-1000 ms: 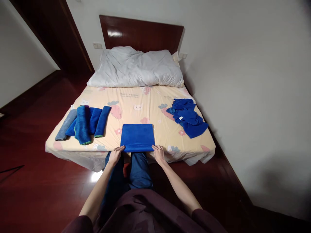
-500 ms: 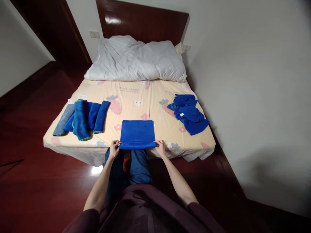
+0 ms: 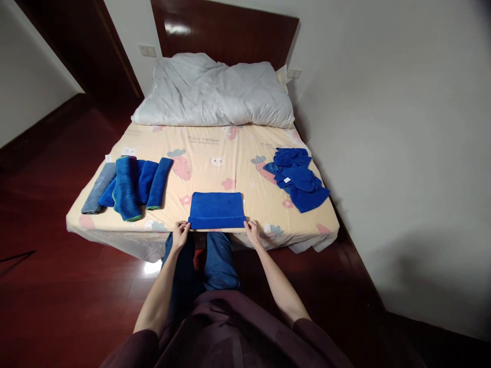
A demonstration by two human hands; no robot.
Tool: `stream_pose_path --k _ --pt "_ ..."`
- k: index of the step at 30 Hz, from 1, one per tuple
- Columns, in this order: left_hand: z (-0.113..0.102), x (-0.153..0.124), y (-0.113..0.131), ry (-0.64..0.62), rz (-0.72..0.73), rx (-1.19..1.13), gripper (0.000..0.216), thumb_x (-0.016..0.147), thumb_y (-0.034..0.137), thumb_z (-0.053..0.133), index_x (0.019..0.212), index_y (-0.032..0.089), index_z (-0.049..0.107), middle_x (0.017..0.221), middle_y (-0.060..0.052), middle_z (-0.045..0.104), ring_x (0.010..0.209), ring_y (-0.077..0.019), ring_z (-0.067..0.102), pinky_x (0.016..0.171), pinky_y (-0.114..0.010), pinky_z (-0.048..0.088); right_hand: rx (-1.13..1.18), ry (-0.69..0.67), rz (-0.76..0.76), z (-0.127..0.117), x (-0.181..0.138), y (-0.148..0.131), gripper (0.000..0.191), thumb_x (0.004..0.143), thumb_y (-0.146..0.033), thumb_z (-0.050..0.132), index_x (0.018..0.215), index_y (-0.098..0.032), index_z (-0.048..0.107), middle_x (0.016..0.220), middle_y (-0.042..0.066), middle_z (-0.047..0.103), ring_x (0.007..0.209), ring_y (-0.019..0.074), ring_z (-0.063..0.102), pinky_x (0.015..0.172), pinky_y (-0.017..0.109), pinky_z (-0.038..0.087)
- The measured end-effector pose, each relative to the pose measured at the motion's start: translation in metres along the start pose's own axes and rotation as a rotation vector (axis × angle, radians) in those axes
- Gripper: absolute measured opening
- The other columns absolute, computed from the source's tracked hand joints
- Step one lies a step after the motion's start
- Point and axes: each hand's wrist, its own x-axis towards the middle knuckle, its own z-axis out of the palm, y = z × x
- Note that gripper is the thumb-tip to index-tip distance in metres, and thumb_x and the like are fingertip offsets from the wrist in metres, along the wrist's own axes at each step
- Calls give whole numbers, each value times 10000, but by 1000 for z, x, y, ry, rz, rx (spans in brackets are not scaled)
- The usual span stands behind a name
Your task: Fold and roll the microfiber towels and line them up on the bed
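Observation:
A blue towel [image 3: 217,205] lies flat at the front edge of the bed, with a narrow strip along its near side folded over. My left hand [image 3: 180,235] pinches the near left corner of that fold. At the near right corner, my right hand [image 3: 252,234] grips the fold between thumb and fingers. Off to the left sit several rolled towels in blue and grey, among them a blue roll with green edging [image 3: 128,189] and a grey roll [image 3: 98,188]. A crumpled pile of blue towels [image 3: 301,181] rests on the right side.
The bed [image 3: 215,176] wears a yellow sheet with carrot and rabbit prints. A grey-white quilt [image 3: 218,94] is bunched before the dark wooden headboard [image 3: 230,30]. A white wall [image 3: 402,153] runs along the right. My legs stand against the bed's front edge.
The near edge of the blue towel has been turned over into a neater flat strip, and its front now lies slightly farther up the bed. Both hands keep hold of its corners.

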Motion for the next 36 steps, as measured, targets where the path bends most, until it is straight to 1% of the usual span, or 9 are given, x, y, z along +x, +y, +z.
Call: stream_pose_path --k 7,11,14,16,19,22,26,31,36 --pt "-5 -3 4 -16 44 17 470 840 626 574 797 169 677 1110 -141 616 1056 -259 631 940 -402 542 13 36 5 -1 1 0 405 889 -567 545 718 -207 617 840 74 616 790 214 603 774 351 536" --pt "-14 -15 8 -2 123 60 426 880 522 589 1119 182 685 1210 -138 623 1162 -286 618 1053 -460 497 13 71 -7 -11 -6 -2 353 903 -458 532 1052 -174 681 1027 120 668 873 228 652 811 373 577" --pt "-21 -22 16 -2 296 170 450 937 433 547 1320 202 599 1367 -132 596 1312 -282 550 1147 -475 436 -68 71 -143 -20 -13 -10 385 922 -369 534 1238 -185 656 1238 146 642 1104 253 641 988 412 544" --pt "-22 -22 23 -85 422 248 481 964 385 512 1413 215 535 1470 -114 551 1403 -269 481 1204 -484 380 -155 29 -255 -24 -16 -18 410 937 -313 532 1319 -207 636 1365 138 601 1280 263 568 1119 437 461" --pt "-16 -16 29 -265 530 361 551 965 336 492 1501 215 452 1582 -89 454 1498 -262 369 1237 -497 339 -280 -104 -358 -20 -15 -27 490 929 -250 545 1417 -235 586 1469 100 561 1379 267 495 1190 470 382" --pt "-4 -9 26 -358 516 484 613 913 226 488 1523 192 437 1595 -94 438 1508 -268 359 1240 -502 332 -351 -227 -368 -10 -11 -26 551 892 -197 570 1441 -248 575 1495 71 560 1390 269 482 1182 482 389" --pt "8 -4 16 -333 477 582 750 786 26 410 1522 163 453 1575 -93 465 1490 -240 392 1227 -454 355 -354 -268 -327 -1 -6 -15 562 873 -161 576 1429 -240 591 1487 64 574 1369 255 507 1173 469 404" --pt "11 -4 20 -293 467 638 742 788 13 411 1506 184 490 1542 -81 509 1454 -241 444 1167 -428 409 -300 -271 -306 -1 2 -10 511 910 -184 555 1415 -234 603 1459 59 601 1352 235 528 1172 441 410" --pt "11 1 29 -293 467 708 670 838 29 392 1473 186 535 1517 -114 529 1423 -267 484 1148 -467 394 -352 -224 -265 5 9 -16 583 844 -67 511 1396 -222 620 1427 58 624 1321 236 536 1159 447 425"
